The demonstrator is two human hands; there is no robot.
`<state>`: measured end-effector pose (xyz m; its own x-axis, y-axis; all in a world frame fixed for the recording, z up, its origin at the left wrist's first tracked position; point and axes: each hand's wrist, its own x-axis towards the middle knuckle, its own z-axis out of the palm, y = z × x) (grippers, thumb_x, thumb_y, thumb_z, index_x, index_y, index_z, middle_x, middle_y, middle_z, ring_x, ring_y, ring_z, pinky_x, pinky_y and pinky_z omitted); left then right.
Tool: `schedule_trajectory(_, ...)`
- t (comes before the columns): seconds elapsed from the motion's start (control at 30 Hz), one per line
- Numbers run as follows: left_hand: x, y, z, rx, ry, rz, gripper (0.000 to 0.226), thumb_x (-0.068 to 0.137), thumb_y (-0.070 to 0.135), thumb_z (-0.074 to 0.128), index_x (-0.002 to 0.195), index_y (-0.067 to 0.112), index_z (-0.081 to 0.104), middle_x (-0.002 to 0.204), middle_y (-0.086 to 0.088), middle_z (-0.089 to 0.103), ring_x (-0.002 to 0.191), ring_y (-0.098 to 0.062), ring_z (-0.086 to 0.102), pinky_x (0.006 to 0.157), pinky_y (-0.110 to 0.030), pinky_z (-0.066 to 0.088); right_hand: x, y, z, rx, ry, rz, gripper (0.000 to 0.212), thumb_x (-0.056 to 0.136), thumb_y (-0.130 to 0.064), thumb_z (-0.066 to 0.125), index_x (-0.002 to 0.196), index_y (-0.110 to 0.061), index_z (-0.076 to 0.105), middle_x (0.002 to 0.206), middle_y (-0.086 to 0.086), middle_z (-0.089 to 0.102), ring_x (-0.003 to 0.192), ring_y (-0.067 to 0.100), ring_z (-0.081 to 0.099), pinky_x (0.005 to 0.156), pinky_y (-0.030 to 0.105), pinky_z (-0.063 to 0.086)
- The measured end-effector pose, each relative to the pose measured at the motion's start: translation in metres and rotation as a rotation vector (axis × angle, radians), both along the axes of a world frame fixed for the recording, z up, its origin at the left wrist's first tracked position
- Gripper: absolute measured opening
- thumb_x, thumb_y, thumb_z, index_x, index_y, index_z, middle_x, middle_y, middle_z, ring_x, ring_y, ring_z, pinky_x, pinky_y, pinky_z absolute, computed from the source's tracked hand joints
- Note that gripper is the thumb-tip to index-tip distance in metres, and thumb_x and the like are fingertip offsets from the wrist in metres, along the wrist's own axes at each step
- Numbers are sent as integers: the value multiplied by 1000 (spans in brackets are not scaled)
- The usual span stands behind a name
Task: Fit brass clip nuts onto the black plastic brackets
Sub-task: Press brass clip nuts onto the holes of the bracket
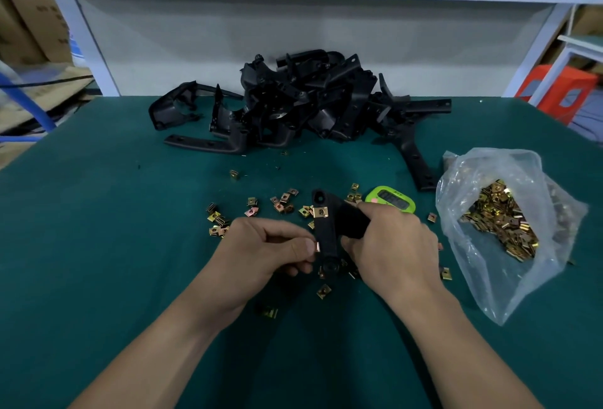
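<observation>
Two hands meet over the green mat [98,212], forearms reaching in from the near edge. The left hand [261,248] is curled, its thumb and forefinger pinching a small brass clip nut [317,247] against the left edge of the black plastic bracket [328,239]. The right hand [391,245] wraps its fingers round the bracket's thicker right-hand part. The bracket's flat matte strip runs away from the person, with a round eyelet at each end. A fitted clip nut [320,211], folded sheet metal with a hole in its flat face, sits on the strip's left edge just below the far eyelet.

Around and beyond the hands, loose clip nuts [284,203] lie scattered on the mat, shiny yellow with some coppery faces. Just behind the right hand lies a lime-green timer [391,201] with a dark display. To the right, a crumpled clear plastic bag [489,167] lies open, with a heap of clip nuts [502,219] inside.

Farther back, a tangled pile of brackets [310,101] sits at the mat's far edge, angular and dull black. Beyond stand cardboard boxes [29,23] on the left and an orange stool [554,88] on the right.
</observation>
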<state>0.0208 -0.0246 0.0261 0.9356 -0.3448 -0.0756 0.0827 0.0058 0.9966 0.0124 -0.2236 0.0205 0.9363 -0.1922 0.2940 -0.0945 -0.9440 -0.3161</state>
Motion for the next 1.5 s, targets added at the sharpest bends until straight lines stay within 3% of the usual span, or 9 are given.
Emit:
schedule_trajectory(0.1,1,-2,0,16,1,18,3,81,11,79,81,11,82,77,-15,75,67,-17,70,61,-21,54,1,-2,0,-4,5,-13,28,76,-46,78,102,-38,70,64,-8,53,77,31,67,62,31,33)
schedule_trajectory(0.5,-2,-2,-2,22,13,2,7,84,2,77,82,9,80,72,-14,73,64,-18,68,59,-21,53,0,-1,-3,-35,27,35,22,81,-41,75,100,-33,69,80,-3,70,78,31,65,62,31,35)
schedule_trajectory(0.6,-5,-4,-2,-11,36,16,36,81,-1,79,110,19,76,73,-17,73,62,-19,67,57,-22,52,-2,2,-5,-34,10,31,16,82,-34,73,98,-32,69,77,-2,68,73,31,62,61,32,35)
schedule_trajectory(0.7,-3,-2,3,42,-22,-14,60,81,-6,78,117,40,67,69,-15,72,60,-20,64,60,-23,52,-3,3,-6,-27,13,35,13,81,-31,72,93,-31,67,64,-5,54,66,31,50,61,33,34)
schedule_trajectory(0.8,-1,2,6,72,-35,-70,69,79,-8,78,127,40,63,68,-13,72,59,-18,61,64,-21,52,-4,2,-6,11,34,54,14,79,-34,75,90,-31,66,62,-7,49,71,33,58,61,33,35)
schedule_trajectory(0.9,-2,1,7,24,0,-59,65,73,-1,83,123,38,66,68,-12,71,58,-17,59,63,-20,51,-3,0,-4,46,79,55,16,77,-38,76,88,-33,65,58,-11,42,70,32,54,62,32,35)
schedule_trajectory(1.13,-3,-5,7,-253,149,-131,48,70,8,86,107,38,80,73,-12,71,66,-13,63,61,-19,51,0,-4,6,167,168,94,27,75,-35,75,101,-37,71,70,-6,55,73,29,52,62,33,39)
schedule_trajectory(1.3,-2,-5,9,-206,91,-165,51,69,10,84,106,43,79,74,-16,71,66,-14,65,59,-20,49,1,-4,5,190,199,98,28,73,-36,73,101,-37,70,69,-8,55,74,29,55,62,32,39)
schedule_trajectory(1.5,-3,-7,3,-118,58,-55,56,75,-4,82,119,29,69,70,-15,70,60,-13,61,57,-20,49,-2,1,4,46,120,41,17,79,-37,75,94,-33,66,68,-6,56,68,28,51,61,32,38)
